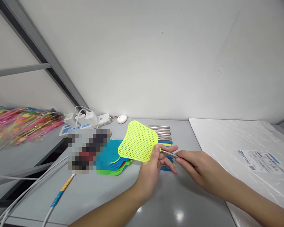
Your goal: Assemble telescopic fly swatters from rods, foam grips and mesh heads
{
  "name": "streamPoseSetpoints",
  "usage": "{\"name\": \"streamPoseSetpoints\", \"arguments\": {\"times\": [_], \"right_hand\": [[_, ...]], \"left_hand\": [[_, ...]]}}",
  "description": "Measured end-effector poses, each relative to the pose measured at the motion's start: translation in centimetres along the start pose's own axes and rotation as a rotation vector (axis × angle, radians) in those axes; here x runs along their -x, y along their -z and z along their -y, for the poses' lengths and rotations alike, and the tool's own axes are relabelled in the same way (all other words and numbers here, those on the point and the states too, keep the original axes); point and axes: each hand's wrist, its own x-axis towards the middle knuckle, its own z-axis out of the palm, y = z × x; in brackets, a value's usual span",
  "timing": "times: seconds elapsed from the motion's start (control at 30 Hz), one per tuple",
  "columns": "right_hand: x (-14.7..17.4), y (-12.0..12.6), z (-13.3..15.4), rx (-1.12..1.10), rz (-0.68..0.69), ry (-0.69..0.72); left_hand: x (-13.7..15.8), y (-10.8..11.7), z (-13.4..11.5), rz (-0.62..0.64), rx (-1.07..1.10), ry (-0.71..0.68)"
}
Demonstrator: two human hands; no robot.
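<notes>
Yellow mesh (139, 142) and rod (169, 154), above the surface (177, 198).
Our left hand (151, 168) pinches the mesh's right edge, other fingers spread; our right hand (198, 168) pinches the rod, tip at that edge. We judge the step as fitting rod to mesh; the next move calls for aligned pressure.

Plugs, cables and a wrapped sheet about the grey table (196, 201).
At left, white plugs (91, 119) sit in a power strip (65, 128), with a rounded white case (122, 119) to their right; colourful plastic packets (23, 124) lie at the far left, below a metal frame (59, 75). At right, a label (261, 161) marks the wrapped white sheet (222, 135).
</notes>
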Motion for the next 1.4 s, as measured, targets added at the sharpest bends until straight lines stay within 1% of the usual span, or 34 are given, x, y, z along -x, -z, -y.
{"name": "streamPoseSetpoints", "arguments": {"times": [0.1,0.2,0.33,0.43,0.53,0.63,0.7,0.77,0.83,0.9,1.0,1.07,1.17,1.3,1.4], "right_hand": [[0.0,0.5,0.3,-0.187,0.081,-0.091],[-0.1,0.9,0.4,-0.349,0.140,-0.134],[-0.1,1.1,0.2,-0.474,0.186,-0.177],[-0.2,0.9,0.0,-0.513,0.168,-0.195],[-0.3,0.8,-0.1,-0.551,0.128,-0.152],[-0.4,0.6,-0.3,-0.591,0.146,-0.164],[-0.3,0.5,-0.5,-0.604,0.169,-0.210],[-0.2,0.4,-0.8,-0.614,0.170,-0.240],[-0.2,0.3,-1.2,-0.672,0.190,-0.252],[-0.1,0.3,-1.7,-0.829,0.268,-0.280],[0.0,0.5,-2.3,-1.121,0.469,-0.388],[0.0,0.6,-2.6,-1.219,0.545,-0.440],[0.0,0.5,-2.7,-1.241,0.539,-0.455],[-0.1,0.3,-2.8,-1.236,0.529,-0.466],[-0.2,0.1,-2.7,-1.203,0.529,-0.429]], "left_hand": [[0.0,0.1,0.2,0.028,0.003,0.015],[0.0,0.1,0.2,0.052,-0.016,0.025],[-0.2,0.0,0.1,0.046,-0.066,0.014],[-0.4,0.1,-0.2,0.036,-0.110,0.022],[-0.4,0.3,-0.3,0.042,-0.162,0.061],[-0.3,0.4,-0.5,0.041,-0.202,0.085],[-0.3,0.5,-0.5,0.012,-0.198,0.069],[-0.4,0.6,-0.6,-0.054,-0.206,0.044],[-0.5,0.7,-0.7,-0.106,-0.215,0.032],[-0.5,0.8,-0.8,-0.095,-0.198,0.032],[-0.5,0.9,-1.1,-0.004,-0.115,0.044],[-0.4,0.9,-1.3,0.035,-0.084,0.051],[-0.4,0.9,-1.4,0.023,-0.126,0.036],[-0.6,1.1,-0.8,-0.008,-0.166,0.023],[-0.7,1.2,-0.4,-0.012,-0.152,0.022]]}}
